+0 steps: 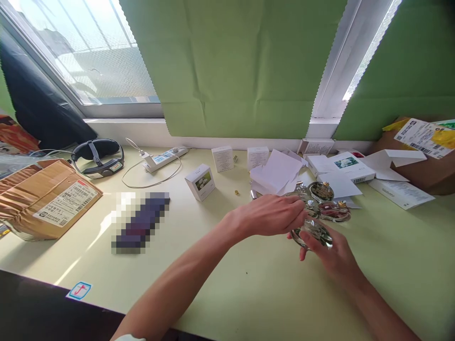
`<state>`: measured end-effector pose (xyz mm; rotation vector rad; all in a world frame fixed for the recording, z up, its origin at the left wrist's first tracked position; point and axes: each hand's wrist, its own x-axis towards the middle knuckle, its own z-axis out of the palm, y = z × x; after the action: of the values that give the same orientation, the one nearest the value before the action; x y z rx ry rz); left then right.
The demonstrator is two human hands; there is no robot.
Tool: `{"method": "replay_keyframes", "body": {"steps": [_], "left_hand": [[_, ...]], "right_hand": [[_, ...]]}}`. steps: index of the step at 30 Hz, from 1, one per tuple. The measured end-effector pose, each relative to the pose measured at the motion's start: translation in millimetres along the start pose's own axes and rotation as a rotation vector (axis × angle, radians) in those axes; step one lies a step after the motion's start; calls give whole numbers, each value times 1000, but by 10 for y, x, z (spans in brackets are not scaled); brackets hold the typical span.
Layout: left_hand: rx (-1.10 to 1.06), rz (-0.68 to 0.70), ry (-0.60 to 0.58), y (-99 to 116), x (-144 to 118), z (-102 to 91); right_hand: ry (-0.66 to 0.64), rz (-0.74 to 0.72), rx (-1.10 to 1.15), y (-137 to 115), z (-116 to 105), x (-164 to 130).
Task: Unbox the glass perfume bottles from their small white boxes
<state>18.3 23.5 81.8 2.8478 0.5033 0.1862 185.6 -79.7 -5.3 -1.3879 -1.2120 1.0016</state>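
Observation:
My right hand is wrapped round a flat, round clear glass bottle with dark greenish contents, thumb on its near face. Closed and reaching across from the left, my left hand has its fingertips at the bottle's upper end; what they pinch is hidden. Just behind the hands are similar glass bottles: one with a gold-coloured top, and one with reddish contents. Another shiny glass piece is partly covered by my left hand.
White paper sheets and opened white cartons lie behind the bottles. Small white boxes stand mid-table near a small gold-coloured piece. Leftward are a power strip, a headset, a pixelated dark object and a brown parcel.

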Motion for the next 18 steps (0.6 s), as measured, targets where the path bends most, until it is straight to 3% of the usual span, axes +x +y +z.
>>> {"method": "replay_keyframes", "body": {"steps": [4,9,11,15,18], "left_hand": [[-116,-60,-21,-35,2,3],[-231,-149,16,14,11,-1],[-257,-247,36,73,16,13],[-193,-433,56,172,5,17],[-91,-314,23,173,-11,-16]], "right_hand": [[83,-148,-251,-12,25,-25],[225,-537,-537,-5,55,3],[251,-610,-582,-11,79,4],[213,-541,-538,-38,111,-29],[110,-260,-350,-34,85,-33]]}}
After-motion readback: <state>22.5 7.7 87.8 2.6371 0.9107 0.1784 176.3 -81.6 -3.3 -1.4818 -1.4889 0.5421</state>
